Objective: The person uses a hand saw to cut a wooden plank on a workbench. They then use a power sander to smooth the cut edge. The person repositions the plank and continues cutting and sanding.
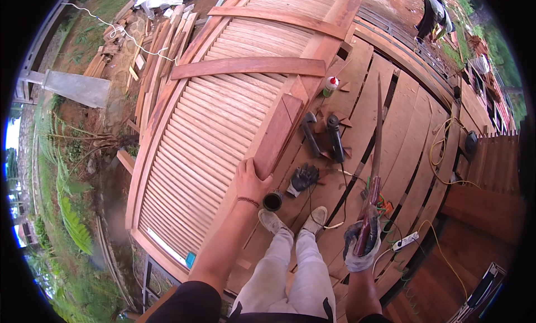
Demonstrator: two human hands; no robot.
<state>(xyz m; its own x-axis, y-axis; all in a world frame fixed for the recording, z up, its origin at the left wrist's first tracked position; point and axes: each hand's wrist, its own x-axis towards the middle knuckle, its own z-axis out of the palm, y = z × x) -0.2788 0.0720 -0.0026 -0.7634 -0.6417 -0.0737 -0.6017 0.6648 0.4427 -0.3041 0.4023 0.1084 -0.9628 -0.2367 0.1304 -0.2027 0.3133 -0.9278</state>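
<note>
A large louvered wooden panel [195, 139] lies at left, two cross boards across its upper part. My left hand [250, 180] has its fingers curled on the end of a short reddish board [279, 133] along the panel's right edge. My right hand [362, 245], in a soiled gray glove, grips a long narrow dark strip [375, 183], seemingly wood, pointing away from me. Between my hands on the plank deck [402, 133] are a dark glove [303, 176], a dark cup [273, 200], two black power tools [335, 136] and a bottle with red cap [330, 87].
Cords and a white power strip [405, 240] lie at right. Stacked timber [159, 83] sits beyond the panel, with ferns and a drop at far left. Wooden steps [474, 211] are at lower right. Another person [432, 18] bends over at upper right.
</note>
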